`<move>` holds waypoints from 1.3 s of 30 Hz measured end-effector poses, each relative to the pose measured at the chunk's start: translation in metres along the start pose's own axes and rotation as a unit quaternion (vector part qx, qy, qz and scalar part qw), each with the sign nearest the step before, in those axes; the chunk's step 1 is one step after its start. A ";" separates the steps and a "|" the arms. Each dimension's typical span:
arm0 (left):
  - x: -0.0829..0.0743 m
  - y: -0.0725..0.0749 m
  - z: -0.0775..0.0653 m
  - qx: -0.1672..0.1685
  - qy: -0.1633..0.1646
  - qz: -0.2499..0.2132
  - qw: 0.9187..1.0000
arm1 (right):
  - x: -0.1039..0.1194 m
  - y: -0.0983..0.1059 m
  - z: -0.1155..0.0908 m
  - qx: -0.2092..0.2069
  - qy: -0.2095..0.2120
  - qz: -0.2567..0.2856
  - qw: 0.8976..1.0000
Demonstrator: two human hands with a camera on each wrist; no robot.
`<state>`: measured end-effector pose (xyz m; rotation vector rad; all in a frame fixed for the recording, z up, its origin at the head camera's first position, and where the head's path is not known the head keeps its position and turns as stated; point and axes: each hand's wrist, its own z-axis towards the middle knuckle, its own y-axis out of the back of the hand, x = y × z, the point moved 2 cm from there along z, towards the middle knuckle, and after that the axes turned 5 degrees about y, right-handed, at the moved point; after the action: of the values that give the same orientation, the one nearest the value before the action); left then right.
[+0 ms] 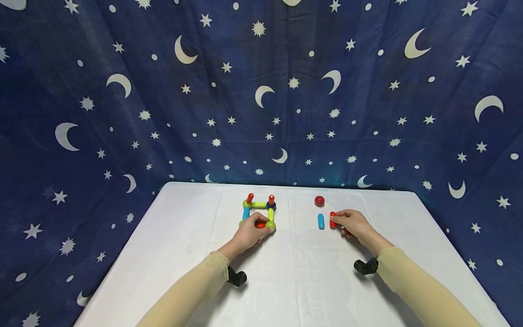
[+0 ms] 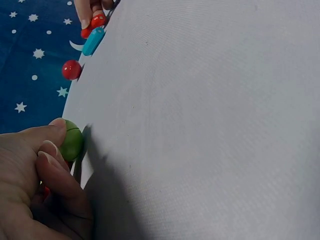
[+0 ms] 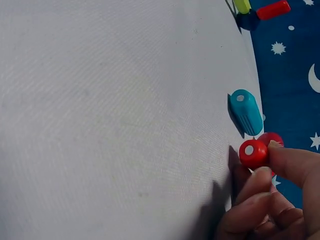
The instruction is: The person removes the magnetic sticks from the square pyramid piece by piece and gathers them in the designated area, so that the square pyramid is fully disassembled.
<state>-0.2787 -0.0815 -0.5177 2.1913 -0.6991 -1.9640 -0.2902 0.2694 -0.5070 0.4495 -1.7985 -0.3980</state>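
Note:
My left hand (image 1: 250, 232) grips the near right green ball (image 1: 270, 226) of a small square frame of toy rods and balls, thumb and fingertips against it. The near red rod (image 1: 260, 225) is partly covered by those fingers. Yellow-green rods (image 1: 259, 205) and a blue rod (image 1: 246, 213) form other sides. Red rods (image 1: 271, 200) stand up from the dark blue ball (image 1: 271, 206) and the far left green ball (image 1: 247, 205). My right hand (image 1: 353, 223) pinches a loose red rod (image 3: 254, 153) with a pale round end, between thumb and finger.
Just left of the right hand, a loose blue rod (image 1: 321, 221) lies on the white table (image 1: 310, 281). Behind it sits a red ball (image 1: 319, 201). A dark blue cloth (image 1: 229, 100) with moons and stars hangs beyond the table's far edge.

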 end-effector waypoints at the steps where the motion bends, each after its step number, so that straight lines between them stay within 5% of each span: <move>1: 0.000 0.000 0.000 -0.001 0.000 0.001 1.000 | -0.001 -0.001 0.001 -0.001 0.002 -0.001 1.000; 23: -0.003 0.002 -0.001 -0.002 -0.001 0.009 1.000 | 0.002 -0.010 -0.004 -0.018 0.052 0.022 0.998; 39: -0.001 0.000 -0.001 0.005 -0.001 -0.008 1.000 | 0.000 -0.012 -0.005 -0.031 0.047 0.006 0.998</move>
<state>-0.2774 -0.0818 -0.5167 2.2067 -0.6949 -1.9755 -0.2843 0.2584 -0.5113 0.4063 -1.6915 -0.4165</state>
